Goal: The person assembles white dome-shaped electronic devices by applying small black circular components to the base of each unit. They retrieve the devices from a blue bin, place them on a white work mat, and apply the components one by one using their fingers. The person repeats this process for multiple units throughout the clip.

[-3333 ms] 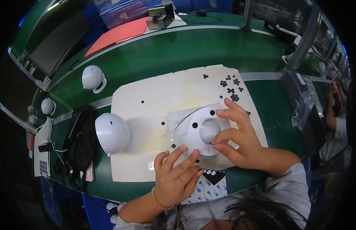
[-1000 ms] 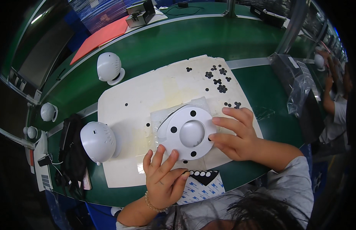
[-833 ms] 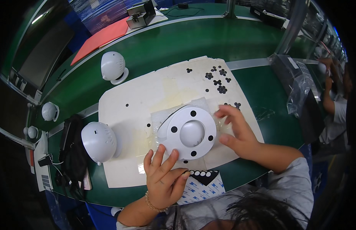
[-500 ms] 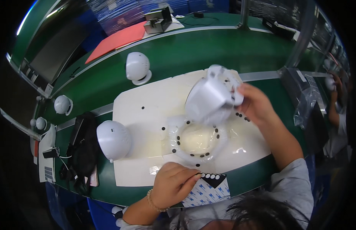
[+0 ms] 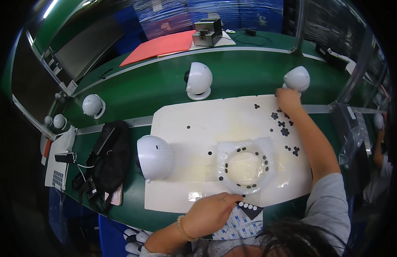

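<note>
My right hand [image 5: 288,100] is stretched to the far right, its fingers closed at the base of a white rounded camera-like device [image 5: 297,78] standing on the green surface just beyond the white board. The fingertips are partly hidden. Near the board's front edge, my left hand [image 5: 210,214] pinches the corner of a black sheet with white round spots [image 5: 250,210]. This sheet lies over a white backing sheet with blue print [image 5: 237,225]. Just ahead of it, a clear-wrapped ring-shaped cushion [image 5: 222,150] bears several small black round pads [image 5: 221,178].
Loose black pads [image 5: 285,132] lie in clusters on the right of the white board [image 5: 177,197]. White devices stand at the board's left [image 5: 155,158], behind it [image 5: 199,80] and farther left [image 5: 93,105]. A black bag [image 5: 115,158] lies left; a metal box [image 5: 207,32] stands far back.
My right hand has carried the white device from above the ring-shaped cushion to the green surface at the far right. My left hand stays at the black sheet. The view has shifted.
</note>
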A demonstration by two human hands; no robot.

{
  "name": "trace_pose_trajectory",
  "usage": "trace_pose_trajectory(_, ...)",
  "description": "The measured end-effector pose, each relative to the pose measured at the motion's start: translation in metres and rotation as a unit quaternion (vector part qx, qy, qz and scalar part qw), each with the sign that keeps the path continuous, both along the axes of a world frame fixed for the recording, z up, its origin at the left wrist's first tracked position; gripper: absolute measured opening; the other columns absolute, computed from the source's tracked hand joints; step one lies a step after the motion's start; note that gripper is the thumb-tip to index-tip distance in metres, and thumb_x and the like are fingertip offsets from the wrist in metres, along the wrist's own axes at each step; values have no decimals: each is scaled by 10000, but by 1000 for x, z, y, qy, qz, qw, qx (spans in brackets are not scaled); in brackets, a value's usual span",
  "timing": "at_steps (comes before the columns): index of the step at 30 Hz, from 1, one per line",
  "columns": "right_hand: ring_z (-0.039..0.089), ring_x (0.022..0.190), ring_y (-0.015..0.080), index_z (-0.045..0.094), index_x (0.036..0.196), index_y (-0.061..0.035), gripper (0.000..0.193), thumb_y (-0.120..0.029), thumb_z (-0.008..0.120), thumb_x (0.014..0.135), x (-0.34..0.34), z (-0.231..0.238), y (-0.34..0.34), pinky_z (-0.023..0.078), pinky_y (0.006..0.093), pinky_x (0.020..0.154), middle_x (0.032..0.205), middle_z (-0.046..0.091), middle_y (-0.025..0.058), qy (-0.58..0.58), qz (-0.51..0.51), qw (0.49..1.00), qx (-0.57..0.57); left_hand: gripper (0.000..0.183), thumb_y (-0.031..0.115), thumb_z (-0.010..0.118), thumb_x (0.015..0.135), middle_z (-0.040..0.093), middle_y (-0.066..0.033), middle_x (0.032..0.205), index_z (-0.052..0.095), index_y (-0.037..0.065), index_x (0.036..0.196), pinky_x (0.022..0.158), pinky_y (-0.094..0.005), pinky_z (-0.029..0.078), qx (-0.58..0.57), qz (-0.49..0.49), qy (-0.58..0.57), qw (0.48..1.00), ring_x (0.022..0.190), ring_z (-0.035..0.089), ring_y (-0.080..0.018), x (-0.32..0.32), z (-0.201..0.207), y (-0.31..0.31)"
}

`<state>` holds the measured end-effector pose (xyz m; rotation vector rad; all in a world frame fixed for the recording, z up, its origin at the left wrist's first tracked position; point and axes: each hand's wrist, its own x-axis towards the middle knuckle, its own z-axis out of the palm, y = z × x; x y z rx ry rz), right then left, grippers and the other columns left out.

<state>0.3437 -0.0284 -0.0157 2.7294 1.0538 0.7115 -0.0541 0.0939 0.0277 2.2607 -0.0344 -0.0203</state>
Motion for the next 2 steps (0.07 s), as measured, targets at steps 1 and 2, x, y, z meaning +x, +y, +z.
trace_pose_trajectory(1,596,778,288,602,875,-41,195,-165,480,786,-6,1,30,426,445,742,824,621,131,66,32,997,-12,224,137,529,813,588,-142,938,547,71,1026,679,-356,461,14,-15,11,1000,814,574,-290,1,2,-1)
trace_pose_trajectory(2,606,839,282,618,887,-112,180,-175,509,758,-31,4,65,409,455,830,883,629,137,124,111,986,7,246,139,534,811,580,-143,973,542,79,1050,689,-352,461,26,-28,23,999,845,570,-288,-1,3,2)
